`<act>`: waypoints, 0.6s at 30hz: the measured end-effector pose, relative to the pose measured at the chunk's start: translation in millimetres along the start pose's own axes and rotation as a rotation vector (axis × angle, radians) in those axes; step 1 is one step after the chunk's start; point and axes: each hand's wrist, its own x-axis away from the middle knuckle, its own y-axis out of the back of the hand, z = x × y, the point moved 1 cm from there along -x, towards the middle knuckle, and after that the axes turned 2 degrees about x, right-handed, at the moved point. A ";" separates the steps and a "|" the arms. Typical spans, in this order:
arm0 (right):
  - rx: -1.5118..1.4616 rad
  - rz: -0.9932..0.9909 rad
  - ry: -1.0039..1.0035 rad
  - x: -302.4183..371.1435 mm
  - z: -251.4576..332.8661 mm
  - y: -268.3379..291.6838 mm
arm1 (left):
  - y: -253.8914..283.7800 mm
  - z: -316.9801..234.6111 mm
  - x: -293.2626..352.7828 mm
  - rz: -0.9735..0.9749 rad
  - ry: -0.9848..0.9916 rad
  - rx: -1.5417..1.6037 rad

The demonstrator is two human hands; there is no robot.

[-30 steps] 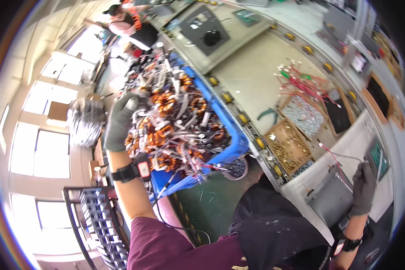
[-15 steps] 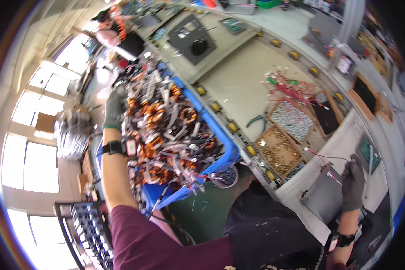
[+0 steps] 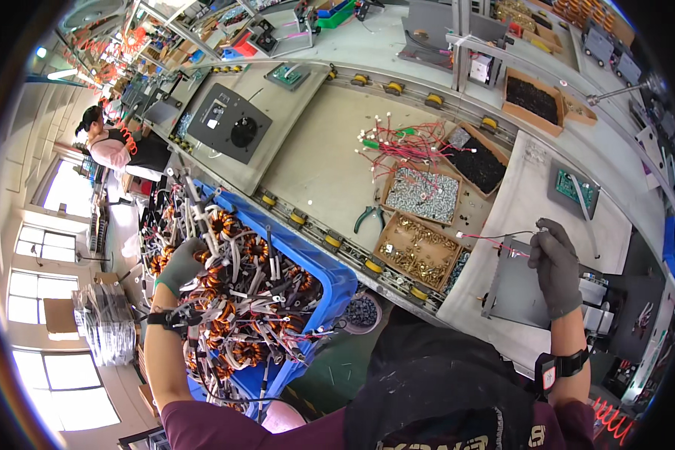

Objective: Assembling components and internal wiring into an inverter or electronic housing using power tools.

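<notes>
My left hand, in a grey glove, reaches into a blue bin heaped with copper-wound ring coils that have white-sleeved leads. Its fingers curl against a coil near the bin's left side; the fingertips are partly hidden. Over the bench at the right, my gloved right hand pinches a thin red-and-black wire lead with a small white connector at its free end. Below that hand lies a grey metal panel or box, partly covered by the hand.
Cardboard trays hold brass parts, silver screws and black pieces. Red wire leads are piled beside them. Pliers lie nearby. A green circuit board sits far right. Another person stands at far left.
My view has swung, shifting the whole scene. My left hand has moved from the bin's far left side nearer to me among the coils. My right hand still holds the wire lead.
</notes>
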 end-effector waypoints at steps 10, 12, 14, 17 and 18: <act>0.018 0.117 0.030 -16.2 0.7 -29.8 | 115.7 -135.3 129.4 -1.076 -0.287 0.738; 0.132 0.075 0.086 -12.6 2.1 -26.6 | 134.0 -160.1 133.6 -0.960 -0.428 0.917; 0.056 0.095 0.074 -8.4 3.6 -23.2 | 126.3 -187.6 117.0 -0.870 -0.551 0.476; 0.115 0.119 0.094 -0.6 26.1 -29.9 | 83.0 -241.3 84.4 -0.330 -0.718 1.261; 0.051 0.146 0.140 0.9 32.0 -29.6 | 61.5 -261.8 77.0 -0.184 -0.793 1.357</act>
